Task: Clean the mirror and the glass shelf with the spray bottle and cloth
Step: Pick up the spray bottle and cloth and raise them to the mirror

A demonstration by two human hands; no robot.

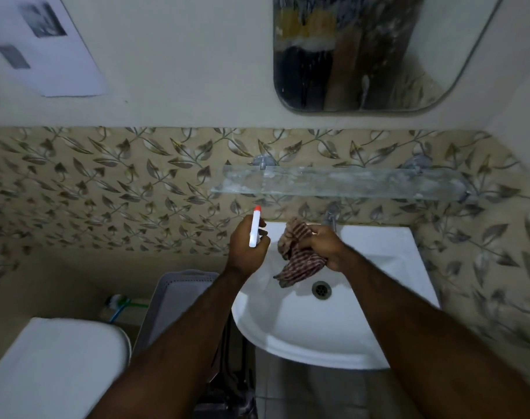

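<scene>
left grip [245, 252] curled round spray bottle [254, 228], centre frame | right grip [325, 246] bunching cloth [297, 264] over sink [378, 246] | mirror [363, 55] upper right streaked wet, glass shelf [333, 182] smeared white | judged: both sprayed, wiping still to do

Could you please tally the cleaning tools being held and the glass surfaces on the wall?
Cleaning tools: 2 (bottle, cloth)
Glass surfaces: 2 (mirror, shelf)
Total: 4
</scene>
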